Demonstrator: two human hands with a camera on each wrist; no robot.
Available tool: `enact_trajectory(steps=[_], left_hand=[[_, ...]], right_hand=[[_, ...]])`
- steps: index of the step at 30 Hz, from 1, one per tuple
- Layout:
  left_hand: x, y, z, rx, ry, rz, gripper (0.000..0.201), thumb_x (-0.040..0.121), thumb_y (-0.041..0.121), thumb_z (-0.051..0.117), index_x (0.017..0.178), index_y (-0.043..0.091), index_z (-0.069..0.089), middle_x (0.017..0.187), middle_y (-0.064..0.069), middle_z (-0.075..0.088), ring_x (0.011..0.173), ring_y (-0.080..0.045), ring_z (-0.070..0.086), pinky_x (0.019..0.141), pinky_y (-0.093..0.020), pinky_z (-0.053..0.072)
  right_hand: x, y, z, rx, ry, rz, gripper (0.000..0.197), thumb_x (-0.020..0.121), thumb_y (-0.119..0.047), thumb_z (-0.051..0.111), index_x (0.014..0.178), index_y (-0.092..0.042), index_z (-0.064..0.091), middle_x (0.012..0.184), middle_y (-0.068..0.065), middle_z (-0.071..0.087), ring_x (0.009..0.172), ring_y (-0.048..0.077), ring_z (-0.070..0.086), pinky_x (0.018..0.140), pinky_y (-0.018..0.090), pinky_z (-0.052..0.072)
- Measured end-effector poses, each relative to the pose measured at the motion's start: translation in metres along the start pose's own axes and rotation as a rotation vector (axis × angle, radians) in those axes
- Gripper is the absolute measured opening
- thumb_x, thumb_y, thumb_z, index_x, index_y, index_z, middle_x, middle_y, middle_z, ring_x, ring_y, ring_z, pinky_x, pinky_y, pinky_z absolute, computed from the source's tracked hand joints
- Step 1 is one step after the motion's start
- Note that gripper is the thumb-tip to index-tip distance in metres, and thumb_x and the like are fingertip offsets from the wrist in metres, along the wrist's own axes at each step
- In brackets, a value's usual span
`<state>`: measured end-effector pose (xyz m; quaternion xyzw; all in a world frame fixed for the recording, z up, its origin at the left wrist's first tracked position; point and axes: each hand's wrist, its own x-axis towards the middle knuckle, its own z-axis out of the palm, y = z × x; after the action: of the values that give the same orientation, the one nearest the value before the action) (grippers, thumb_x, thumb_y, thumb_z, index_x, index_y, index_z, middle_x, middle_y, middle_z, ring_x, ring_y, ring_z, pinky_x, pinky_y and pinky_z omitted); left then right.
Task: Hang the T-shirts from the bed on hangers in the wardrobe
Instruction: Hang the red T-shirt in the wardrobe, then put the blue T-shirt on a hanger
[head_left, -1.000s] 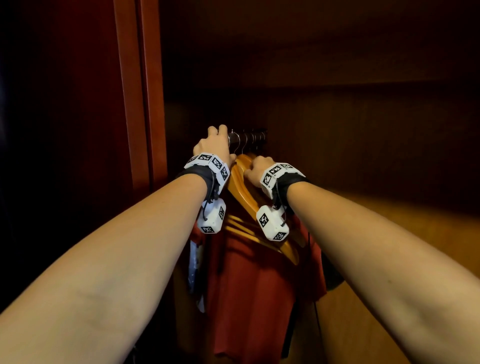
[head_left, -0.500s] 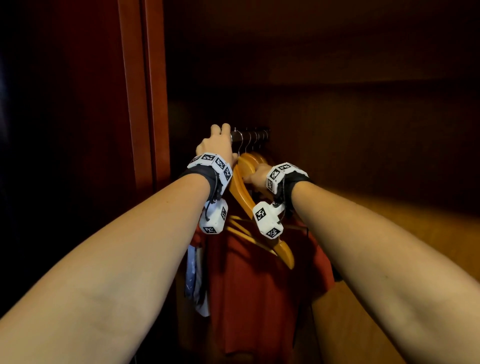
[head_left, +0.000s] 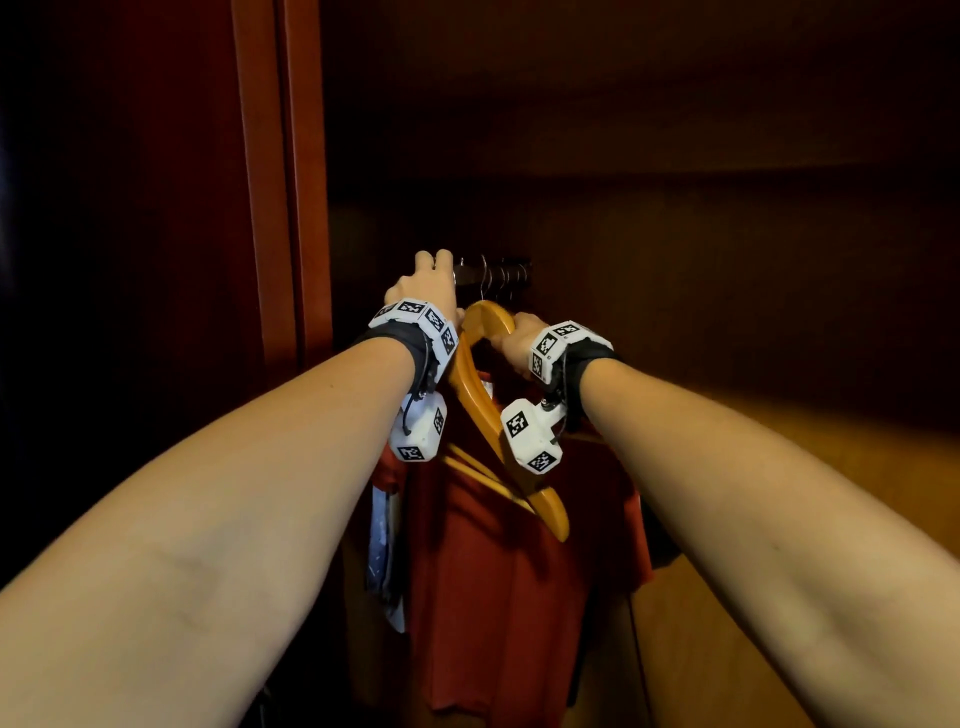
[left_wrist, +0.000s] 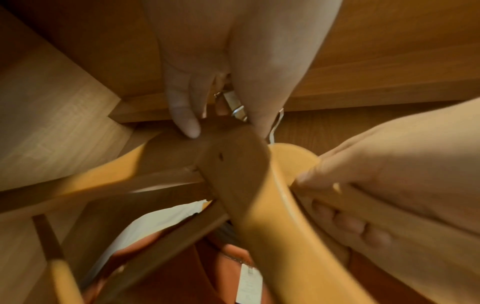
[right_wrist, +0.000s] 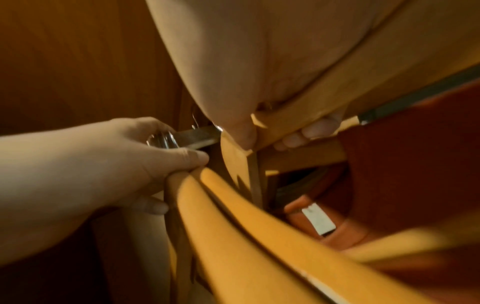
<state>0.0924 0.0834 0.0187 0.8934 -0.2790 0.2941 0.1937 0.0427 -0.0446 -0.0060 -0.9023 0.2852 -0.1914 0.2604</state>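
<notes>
Since the earlier frame, the right hand has tipped the wooden hanger steeper, fingers clamped round its shoulder. Left hand grips the rail. Rigid, light hanger; best held near the hook. Red T-shirt hangs below, soft.

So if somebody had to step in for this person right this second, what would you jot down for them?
Left hand: up at the wardrobe rail, fingers curled round it among the metal hooks.
Right hand: grips the top of a bare wooden hanger, tilted beside the rail.
Done: a red T-shirt already hangs below; a pale blue-and-white garment hangs to its left.
Left: whether the held hanger's hook is on or off the rail cannot be told. The bed is out of view, so any remaining shirts are unknown.
</notes>
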Motion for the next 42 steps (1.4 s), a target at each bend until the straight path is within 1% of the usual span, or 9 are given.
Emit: enact_trajectory(steps=[2, 8, 11, 16, 22, 28, 36, 39, 42], left_hand=[[0.0, 0.002, -0.001, 0.013, -0.014, -0.007, 0.065, 0.088, 0.03, 0.072, 0.138, 0.01, 0.036, 0.138, -0.014, 0.041, 0.113, -0.04, 0.058, 0.082, -0.044, 0.048], [-0.006, 0.014, -0.004, 0.045, 0.006, -0.053, 0.068, 0.087, 0.033, 0.07, 0.141, 0.007, 0.038, 0.143, -0.016, 0.036, 0.129, -0.036, 0.04, 0.091, -0.044, 0.047], [-0.016, 0.024, -0.009, 0.079, 0.044, -0.037, 0.065, 0.088, 0.038, 0.066, 0.14, 0.008, 0.042, 0.144, -0.015, 0.036, 0.134, -0.035, 0.032, 0.096, -0.046, 0.044], [-0.033, 0.041, -0.017, 0.104, 0.058, -0.018, 0.062, 0.089, 0.043, 0.061, 0.14, 0.011, 0.045, 0.151, -0.015, 0.032, 0.145, -0.035, 0.018, 0.109, -0.051, 0.029], [-0.053, 0.06, -0.021, -0.136, -0.047, 0.092, 0.059, 0.089, 0.037, 0.062, 0.139, 0.011, 0.045, 0.142, -0.012, 0.045, 0.133, -0.033, 0.038, 0.104, -0.051, 0.038], [-0.064, 0.074, -0.026, -0.375, -0.144, 0.21, 0.066, 0.085, 0.034, 0.067, 0.142, 0.012, 0.042, 0.135, -0.014, 0.051, 0.124, -0.036, 0.048, 0.097, -0.048, 0.046], [-0.102, 0.083, -0.039, -0.78, -0.25, 0.329, 0.048, 0.085, 0.031, 0.067, 0.129, 0.016, 0.054, 0.116, -0.006, 0.063, 0.104, -0.026, 0.06, 0.089, -0.04, 0.05], [-0.126, 0.089, -0.046, -0.944, -0.352, 0.382, 0.045, 0.089, 0.031, 0.065, 0.13, 0.017, 0.054, 0.114, -0.002, 0.059, 0.101, -0.021, 0.055, 0.083, -0.034, 0.044], [-0.156, 0.1, -0.053, -1.136, -0.504, 0.397, 0.037, 0.09, 0.034, 0.061, 0.123, 0.018, 0.056, 0.108, -0.004, 0.061, 0.099, -0.027, 0.06, 0.086, -0.043, 0.052]], right_hand=[[-0.011, 0.001, -0.014, 0.03, 0.037, -0.009, 0.032, 0.096, -0.035, 0.056, 0.119, -0.014, 0.053, 0.098, 0.01, 0.065, 0.089, 0.029, 0.066, 0.09, 0.045, 0.055], [-0.03, 0.009, -0.038, 0.016, 0.115, -0.071, 0.041, 0.094, -0.046, 0.055, 0.123, -0.016, 0.056, 0.105, 0.01, 0.067, 0.092, 0.03, 0.066, 0.088, 0.045, 0.055], [-0.041, 0.016, -0.047, 0.025, 0.154, -0.091, 0.038, 0.092, -0.045, 0.058, 0.115, -0.015, 0.059, 0.103, 0.011, 0.067, 0.089, 0.03, 0.068, 0.082, 0.043, 0.057], [-0.063, 0.029, -0.062, -0.03, 0.259, -0.117, 0.033, 0.084, -0.051, 0.057, 0.097, -0.021, 0.061, 0.095, 0.008, 0.068, 0.084, 0.032, 0.067, 0.082, 0.048, 0.057], [-0.101, 0.04, -0.085, -0.102, 0.395, -0.084, 0.026, 0.083, -0.047, 0.054, 0.09, -0.023, 0.062, 0.095, 0.008, 0.066, 0.087, 0.035, 0.063, 0.08, 0.041, 0.052], [-0.139, 0.041, -0.1, -0.183, 0.483, -0.021, 0.029, 0.084, -0.05, 0.052, 0.091, -0.023, 0.061, 0.092, 0.005, 0.065, 0.085, 0.032, 0.062, 0.077, 0.038, 0.049], [-0.208, 0.034, -0.097, -0.329, 0.609, 0.136, 0.034, 0.086, -0.054, 0.051, 0.099, -0.024, 0.06, 0.089, 0.003, 0.062, 0.078, 0.028, 0.062, 0.07, 0.034, 0.048], [-0.245, 0.039, -0.094, -0.361, 0.66, 0.196, 0.038, 0.086, -0.058, 0.048, 0.103, -0.025, 0.058, 0.09, 0.003, 0.064, 0.075, 0.026, 0.063, 0.075, 0.038, 0.055], [-0.287, 0.045, -0.092, -0.375, 0.691, 0.25, 0.038, 0.088, -0.06, 0.048, 0.103, -0.026, 0.057, 0.085, 0.0, 0.063, 0.071, 0.022, 0.063, 0.072, 0.038, 0.057]])
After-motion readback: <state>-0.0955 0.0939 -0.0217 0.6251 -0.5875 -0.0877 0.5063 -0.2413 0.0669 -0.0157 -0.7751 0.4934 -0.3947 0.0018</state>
